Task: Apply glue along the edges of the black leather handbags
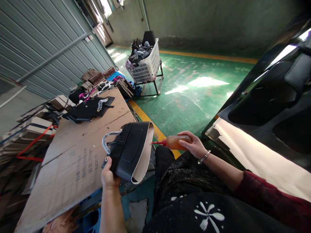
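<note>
A black handbag (132, 142) with a wrapped handle is tilted over the table's near edge, its pale-lined opening facing right. My left hand (109, 174) grips its lower left end, thumb on top near the handle. In my right hand (194, 145) is a squeeze bottle (177, 142) of orange-brown liquid with a red nozzle. The nozzle points left, with its tip at or very near the bag's pale rim; whether they touch I cannot tell.
Another black bag piece (88, 108) lies on the cardboard-covered table (65, 161). Stacked parts line the table's left and far sides. Beyond, a white basket (145, 69) of black bags stands on a metal frame. Dark padded shapes (264, 90) are at right.
</note>
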Action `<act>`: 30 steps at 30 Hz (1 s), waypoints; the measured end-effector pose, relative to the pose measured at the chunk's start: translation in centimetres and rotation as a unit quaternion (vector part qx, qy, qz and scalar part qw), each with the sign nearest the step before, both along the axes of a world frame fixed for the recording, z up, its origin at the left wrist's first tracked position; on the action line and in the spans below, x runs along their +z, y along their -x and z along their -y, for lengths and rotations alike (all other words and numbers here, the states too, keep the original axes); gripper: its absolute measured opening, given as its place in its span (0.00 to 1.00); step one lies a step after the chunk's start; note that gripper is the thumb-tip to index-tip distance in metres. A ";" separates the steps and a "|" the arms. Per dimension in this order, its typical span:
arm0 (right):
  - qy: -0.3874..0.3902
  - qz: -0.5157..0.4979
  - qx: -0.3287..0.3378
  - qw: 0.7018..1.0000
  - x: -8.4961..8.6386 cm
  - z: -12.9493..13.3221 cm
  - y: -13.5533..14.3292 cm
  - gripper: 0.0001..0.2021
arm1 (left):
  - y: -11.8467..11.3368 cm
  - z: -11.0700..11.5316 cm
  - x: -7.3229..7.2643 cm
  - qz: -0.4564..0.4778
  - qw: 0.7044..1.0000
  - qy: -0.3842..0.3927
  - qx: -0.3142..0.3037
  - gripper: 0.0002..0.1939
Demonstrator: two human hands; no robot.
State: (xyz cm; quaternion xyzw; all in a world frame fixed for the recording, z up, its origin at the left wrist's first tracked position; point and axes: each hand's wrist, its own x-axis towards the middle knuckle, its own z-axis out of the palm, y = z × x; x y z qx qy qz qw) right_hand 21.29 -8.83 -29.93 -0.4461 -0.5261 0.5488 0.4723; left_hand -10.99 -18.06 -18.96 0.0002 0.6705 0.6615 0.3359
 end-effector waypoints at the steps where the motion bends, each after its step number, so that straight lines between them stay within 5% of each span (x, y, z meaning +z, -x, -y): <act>1: 0.006 -0.002 0.007 1.000 -0.1 0.0 0.1 0.18 | 0.0 0.0 0.0 -0.001 1.000 0.002 0.001 0.17; 21: 0.061 -0.027 0.092 0.994 0.2 3.5 -0.8 0.20 | -0.3 0.0 -0.1 0.004 1.000 -0.009 0.004 0.17; 30: 0.067 -0.024 0.020 0.997 0.2 2.7 -0.5 0.18 | -0.4 0.0 -0.1 0.009 0.999 -0.032 0.007 0.13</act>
